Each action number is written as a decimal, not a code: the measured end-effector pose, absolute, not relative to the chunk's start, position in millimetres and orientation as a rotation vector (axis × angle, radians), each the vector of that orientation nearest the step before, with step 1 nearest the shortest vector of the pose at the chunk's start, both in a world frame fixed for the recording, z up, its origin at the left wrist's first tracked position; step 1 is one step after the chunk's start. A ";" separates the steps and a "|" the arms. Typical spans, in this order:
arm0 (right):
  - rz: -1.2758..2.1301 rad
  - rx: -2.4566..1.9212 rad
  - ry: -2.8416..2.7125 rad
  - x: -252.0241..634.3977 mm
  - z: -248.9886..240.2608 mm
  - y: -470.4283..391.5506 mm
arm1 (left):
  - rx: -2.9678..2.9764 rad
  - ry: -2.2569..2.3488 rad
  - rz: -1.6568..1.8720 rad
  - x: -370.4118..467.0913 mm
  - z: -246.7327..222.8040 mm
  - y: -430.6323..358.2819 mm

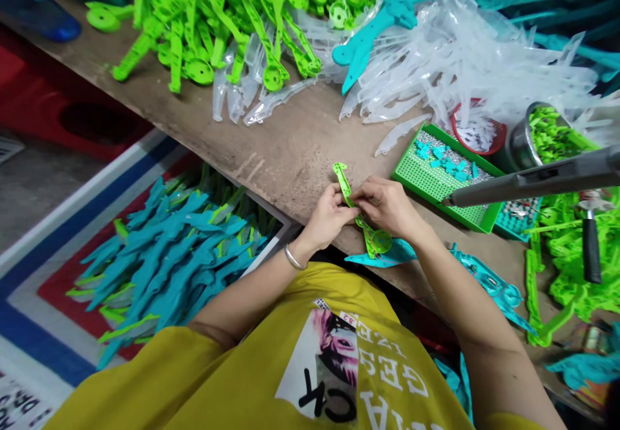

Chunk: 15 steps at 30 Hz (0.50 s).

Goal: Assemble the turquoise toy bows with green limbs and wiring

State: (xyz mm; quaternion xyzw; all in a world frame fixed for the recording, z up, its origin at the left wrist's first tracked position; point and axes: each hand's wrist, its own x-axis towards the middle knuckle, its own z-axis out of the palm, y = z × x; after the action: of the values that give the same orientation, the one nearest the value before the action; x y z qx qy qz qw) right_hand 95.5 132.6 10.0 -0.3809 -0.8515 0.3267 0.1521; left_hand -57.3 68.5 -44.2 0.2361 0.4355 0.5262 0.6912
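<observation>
A long green plastic piece (343, 181) is held between both hands near the table's front edge, its round end (380, 242) lying lower, towards my shirt. My left hand (329, 215) has its fingers closed on the middle of the piece from the left. From the right, my right hand (385, 203) pinches at the same stretch, and its fingertips hide what they touch. A thin reddish wire shows near the round end. Beneath that end lies a teal plastic part (400, 253).
Green pieces (194, 23) and translucent pieces (416, 68) are heaped at the back. A green basket (421, 181) holds small teal parts. A grey tool (533, 178) juts in from the right. Teal assemblies (169, 249) fill a box at lower left.
</observation>
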 end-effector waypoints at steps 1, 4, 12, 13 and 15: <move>0.945 -1.092 -2.442 95.2 10.0 132.8 | 0.518 0.979 1.166 -57.4 -44.2 69.0; 0.978 -1.084 -2.423 97.6 10.8 134.2 | 0.508 0.990 1.144 -58.2 -44.6 69.0; 0.951 -1.120 -2.325 97.7 27.1 134.3 | 0.514 0.970 1.168 -56.5 -49.5 64.0; 0.945 -1.113 -2.344 93.1 28.1 132.9 | 0.509 0.978 1.189 -55.8 -50.9 63.9; 0.938 -1.094 -2.404 82.7 27.3 130.3 | 0.520 1.018 1.233 -54.4 -53.8 64.4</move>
State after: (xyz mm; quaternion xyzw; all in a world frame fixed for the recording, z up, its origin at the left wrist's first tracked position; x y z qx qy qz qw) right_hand 82.7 130.3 27.3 -0.3848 -0.8455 0.3297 0.1685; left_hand -54.4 64.4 -53.8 0.2303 0.4510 0.5464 0.6671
